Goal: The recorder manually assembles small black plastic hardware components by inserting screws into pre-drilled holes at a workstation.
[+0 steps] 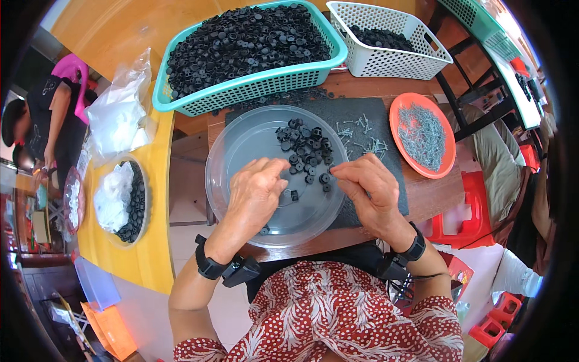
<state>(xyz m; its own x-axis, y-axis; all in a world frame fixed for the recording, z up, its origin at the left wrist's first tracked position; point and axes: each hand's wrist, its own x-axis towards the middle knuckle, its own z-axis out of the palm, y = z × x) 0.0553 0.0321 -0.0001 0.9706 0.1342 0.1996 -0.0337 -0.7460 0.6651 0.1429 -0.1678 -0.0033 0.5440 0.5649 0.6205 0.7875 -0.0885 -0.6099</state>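
A round clear plastic bowl (283, 232) stands in front of me, with a pile of small round black plastic caps (304, 142) in its far right part. Over the bowl's left side is my left hand (258, 188), its fingers curled together; whatever they pinch is hidden. My right hand (372, 192) is at the bowl's right edge, thumb and forefinger drawn together near the caps, and I cannot make out what is between them. Loose metal screws (369, 145) lie on a dark mat (377, 111) just beyond the right hand.
An orange plate (443, 168) of screws sits to the right. At the back stand a teal basket (253, 85) heaped with black caps and a white basket (395, 67) holding more. A yellow table (160, 241) on the left bears another tub (143, 223) and plastic bags (123, 114).
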